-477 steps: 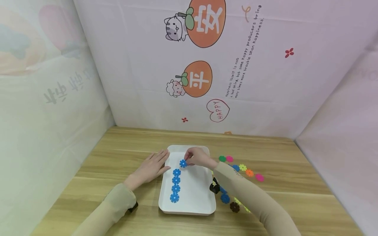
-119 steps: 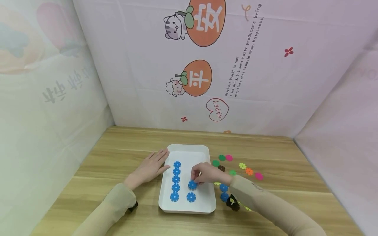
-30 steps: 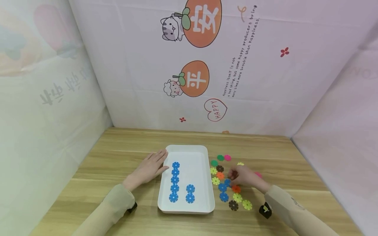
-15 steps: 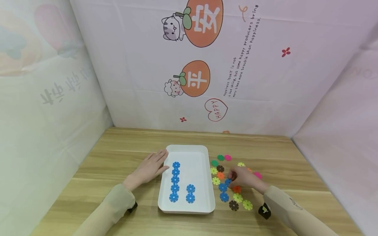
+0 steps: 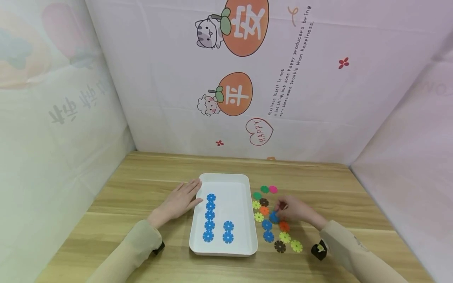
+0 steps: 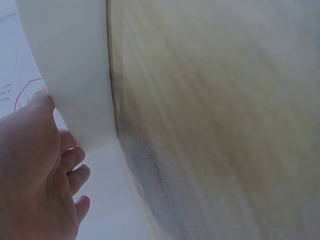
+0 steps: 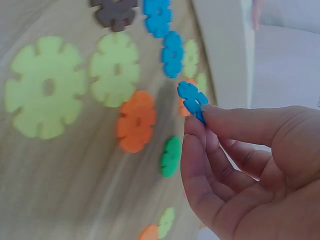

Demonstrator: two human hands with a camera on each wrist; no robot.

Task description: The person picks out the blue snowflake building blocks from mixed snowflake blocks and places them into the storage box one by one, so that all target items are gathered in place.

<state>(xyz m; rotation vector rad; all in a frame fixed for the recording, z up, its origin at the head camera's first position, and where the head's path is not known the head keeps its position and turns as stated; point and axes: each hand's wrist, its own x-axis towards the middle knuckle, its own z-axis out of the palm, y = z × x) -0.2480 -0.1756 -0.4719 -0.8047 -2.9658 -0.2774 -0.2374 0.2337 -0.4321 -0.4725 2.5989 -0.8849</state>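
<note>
My left hand (image 5: 178,202) rests its straight fingers on the left rim of a white tray (image 5: 238,196). In the left wrist view, that hand (image 6: 37,170) lies along the tray's outer wall (image 6: 75,65). Inside the tray, several blue snowflake discs (image 5: 210,215) form a left column, and two more blue discs (image 5: 228,232) lie in a shorter one to its right. Right of the tray, my right hand (image 5: 296,210) pinches a blue snowflake disc (image 5: 274,217) between thumb and fingertips. The right wrist view shows this disc (image 7: 192,99) tilted and raised off the table.
Loose snowflake discs are scattered right of the tray: two blue discs (image 5: 267,230), yellow discs (image 5: 284,237), a brown disc (image 5: 280,246), an orange-red disc (image 5: 284,226), green discs (image 5: 264,189) and a pink disc (image 5: 273,189). A printed cloth wall (image 5: 177,98) stands behind the wooden table (image 5: 159,169).
Since the oldest frame, the left column gained a disc and a second column of two appeared. The right hand went back to the loose discs and has picked up a blue one. The left hand stayed put.
</note>
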